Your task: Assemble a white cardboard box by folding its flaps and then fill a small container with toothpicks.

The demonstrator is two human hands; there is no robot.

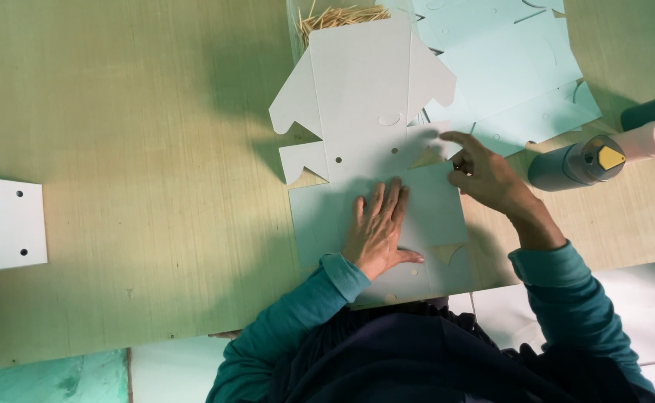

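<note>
Pale die-cut card blank (376, 127) runs lengthwise away from the person: left hand (378, 231) flat, fingers spread on its near panel, right hand (484, 175) pinching its right edge.

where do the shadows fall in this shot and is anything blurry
Head view: soft, even light with no glare; a broad dim shadow lies on the wooden board left of the die-cut card sheet, and short shadows sit under the left hand and right hand. The frame is mostly sharp; the bottles at right look slightly soft.
</note>
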